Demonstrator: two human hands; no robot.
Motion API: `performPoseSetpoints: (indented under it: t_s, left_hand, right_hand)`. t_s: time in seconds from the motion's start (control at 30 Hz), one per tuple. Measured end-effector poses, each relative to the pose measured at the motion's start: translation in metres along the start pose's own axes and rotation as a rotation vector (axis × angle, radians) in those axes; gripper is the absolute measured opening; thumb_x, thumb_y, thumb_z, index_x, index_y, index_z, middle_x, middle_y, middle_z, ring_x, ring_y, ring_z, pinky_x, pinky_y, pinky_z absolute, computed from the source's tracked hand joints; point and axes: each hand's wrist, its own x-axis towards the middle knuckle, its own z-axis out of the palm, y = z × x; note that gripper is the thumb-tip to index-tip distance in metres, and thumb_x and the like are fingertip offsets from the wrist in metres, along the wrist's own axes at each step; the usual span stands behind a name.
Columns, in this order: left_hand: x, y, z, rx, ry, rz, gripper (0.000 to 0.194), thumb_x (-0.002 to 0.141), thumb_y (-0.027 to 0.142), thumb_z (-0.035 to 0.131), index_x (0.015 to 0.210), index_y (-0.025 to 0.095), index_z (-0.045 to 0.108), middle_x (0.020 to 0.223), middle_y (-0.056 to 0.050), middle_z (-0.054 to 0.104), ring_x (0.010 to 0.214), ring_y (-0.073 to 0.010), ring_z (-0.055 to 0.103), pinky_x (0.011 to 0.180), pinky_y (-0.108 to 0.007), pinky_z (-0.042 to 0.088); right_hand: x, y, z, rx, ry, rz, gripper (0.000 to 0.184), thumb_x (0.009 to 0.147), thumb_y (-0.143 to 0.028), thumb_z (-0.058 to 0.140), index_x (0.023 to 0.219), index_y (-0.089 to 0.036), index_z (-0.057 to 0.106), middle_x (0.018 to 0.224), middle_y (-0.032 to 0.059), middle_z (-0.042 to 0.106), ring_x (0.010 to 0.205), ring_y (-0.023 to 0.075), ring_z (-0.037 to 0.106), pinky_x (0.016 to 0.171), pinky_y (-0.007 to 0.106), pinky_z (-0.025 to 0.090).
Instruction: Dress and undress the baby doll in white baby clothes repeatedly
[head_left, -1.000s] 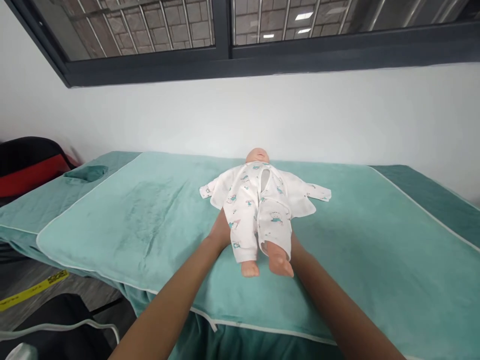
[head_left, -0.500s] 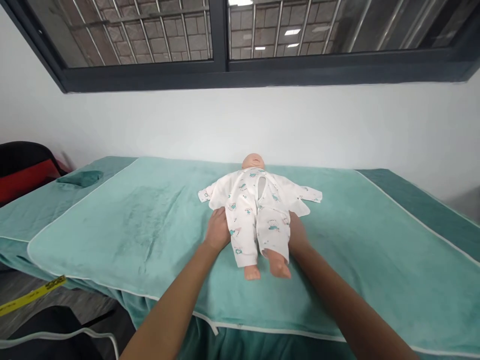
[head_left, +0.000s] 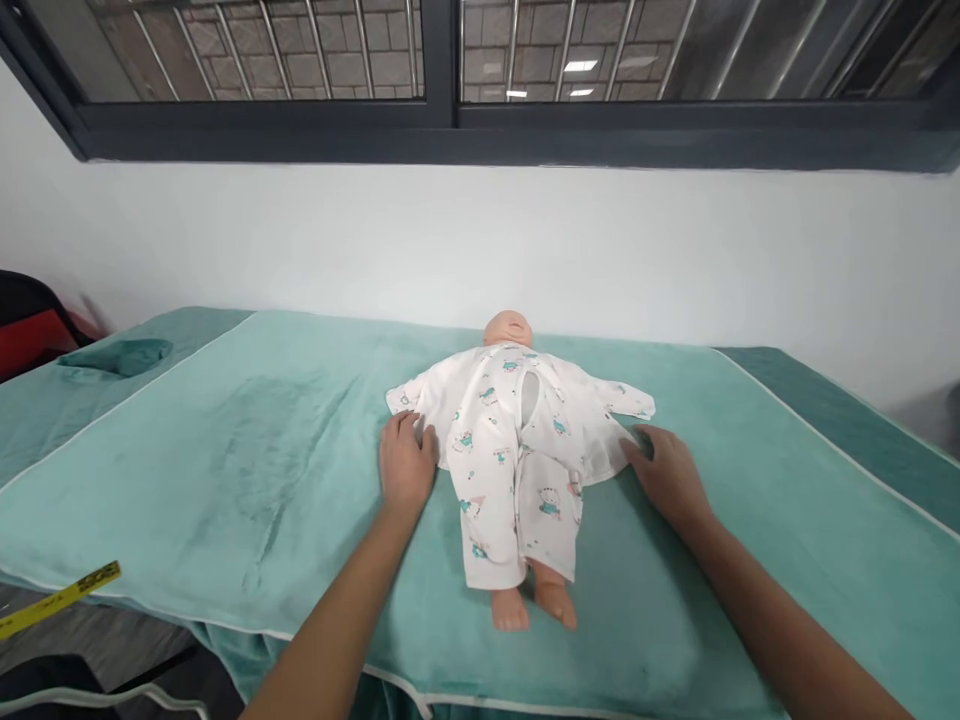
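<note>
The pinkish smooth-skinned baby doll point(head_left: 509, 327) is lying face-up between the hands on the pale green plush blanket point(head_left: 300, 480). At the white printed fabric shirt's point(head_left: 589, 405) side hems, left hand point(head_left: 406, 462) and right hand point(head_left: 669, 475) are hovering or gripping; I cannot tell which.

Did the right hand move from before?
Yes. The right hand moved farther right of the window's middle post, out to the edge of the shirt.

a dark-framed window point(head_left: 457, 130) crosses the white wall point(head_left: 337, 240) above green bedding point(head_left: 300, 420).
</note>
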Motion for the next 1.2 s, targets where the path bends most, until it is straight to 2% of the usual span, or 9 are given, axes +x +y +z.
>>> performPoseSetpoints:
  t_s: [0.13, 0.23, 0.4, 0.53, 0.63, 0.8, 0.93, 1.03, 1.2]
  left_hand:
    - [0.003, 0.007, 0.004, 0.164, -0.054, -0.031, 0.036, 0.092, 0.032, 0.046, 0.118, 0.011, 0.057, 0.115, -0.018, 0.061, 0.113, -0.0323, 0.054, 0.094, -0.046, 0.044]
    - [0.004, 0.012, 0.002, 0.263, -0.074, -0.042, 0.034, 0.093, 0.031, 0.043, 0.116, 0.01, 0.057, 0.109, -0.018, 0.062, 0.106, -0.0328, 0.056, 0.088, -0.046, 0.046]
    - [0.008, 0.016, 0.002, 0.334, -0.057, -0.069, 0.037, 0.094, 0.032, 0.041, 0.118, 0.008, 0.055, 0.108, -0.02, 0.062, 0.102, -0.0326, 0.059, 0.083, -0.043, 0.046]
    - [0.01, 0.015, 0.003, 0.351, -0.07, -0.077, 0.037, 0.093, 0.035, 0.042, 0.116, 0.009, 0.055, 0.102, -0.018, 0.065, 0.098, -0.031, 0.063, 0.08, -0.039, 0.046]
    - [0.01, 0.014, 0.002, 0.337, -0.115, -0.078, 0.037, 0.094, 0.035, 0.041, 0.116, 0.01, 0.055, 0.095, -0.017, 0.069, 0.09, -0.0301, 0.067, 0.078, -0.039, 0.045]
    - [0.009, 0.012, -0.002, 0.213, -0.14, -0.09, 0.036, 0.095, 0.032, 0.038, 0.121, 0.014, 0.055, 0.083, -0.012, 0.073, 0.082, -0.0286, 0.068, 0.082, -0.04, 0.044]
    - [0.006, 0.01, -0.003, 0.074, -0.097, -0.1, 0.033, 0.094, 0.027, 0.037, 0.117, 0.017, 0.059, 0.097, -0.014, 0.073, 0.087, -0.0288, 0.067, 0.084, -0.042, 0.044]
    - [0.004, 0.005, -0.002, -0.066, -0.058, -0.113, 0.032, 0.093, 0.025, 0.036, 0.112, 0.018, 0.061, 0.105, -0.013, 0.071, 0.092, -0.028, 0.065, 0.084, -0.042, 0.045]
    - [0.017, 0.009, -0.008, -0.475, 0.069, -0.123, 0.025, 0.092, 0.027, 0.039, 0.099, 0.019, 0.062, 0.1, -0.007, 0.068, 0.092, -0.0207, 0.062, 0.081, -0.033, 0.048]
  right_hand:
    - [0.03, -0.01, -0.012, 0.072, -0.21, 0.226, 0.032, 0.076, -0.046, 0.06, 0.089, -0.018, 0.067, 0.092, 0.0129, 0.068, 0.09, 0.0312, 0.062, 0.078, 0.042, 0.048]
    - [0.05, -0.035, -0.032, 0.398, -0.375, 0.252, 0.022, 0.071, -0.04, 0.066, 0.078, -0.019, 0.065, 0.082, 0.0081, 0.068, 0.082, 0.0263, 0.064, 0.071, 0.036, 0.05]
    - [0.059, -0.101, -0.062, 0.901, -0.287, 0.151, 0.024, 0.077, -0.041, 0.061, 0.093, -0.022, 0.06, 0.086, 0.002, 0.066, 0.078, 0.0177, 0.062, 0.065, 0.028, 0.05]
    - [0.042, -0.147, -0.063, 0.596, -0.594, -0.212, 0.028, 0.076, -0.034, 0.061, 0.101, -0.024, 0.065, 0.08, 0.0, 0.066, 0.067, 0.0154, 0.059, 0.056, 0.026, 0.044]
    - [0.035, -0.158, -0.062, 0.384, -0.721, -0.308, 0.022, 0.082, -0.036, 0.055, 0.096, -0.024, 0.068, 0.069, -0.0007, 0.064, 0.059, 0.0142, 0.055, 0.055, 0.026, 0.043]
    - [0.056, -0.166, -0.056, 0.397, -0.468, -0.188, 0.027, 0.087, -0.042, 0.05, 0.085, -0.021, 0.065, 0.076, 0.0006, 0.066, 0.064, 0.0138, 0.057, 0.059, 0.026, 0.045]
    - [0.089, -0.187, -0.022, 0.242, -0.237, -0.308, 0.024, 0.088, -0.029, 0.05, 0.103, -0.019, 0.065, 0.109, 0.0057, 0.067, 0.097, 0.0185, 0.061, 0.082, 0.03, 0.048]
    - [0.11, -0.205, 0.009, 0.058, -0.219, -0.419, 0.03, 0.091, -0.022, 0.046, 0.114, -0.016, 0.064, 0.124, 0.01, 0.063, 0.117, 0.0226, 0.054, 0.096, 0.035, 0.043]
    - [0.121, -0.218, 0.038, -0.076, -0.281, -0.429, 0.031, 0.089, -0.023, 0.048, 0.113, -0.017, 0.067, 0.121, 0.0129, 0.066, 0.115, 0.0299, 0.054, 0.096, 0.044, 0.041]
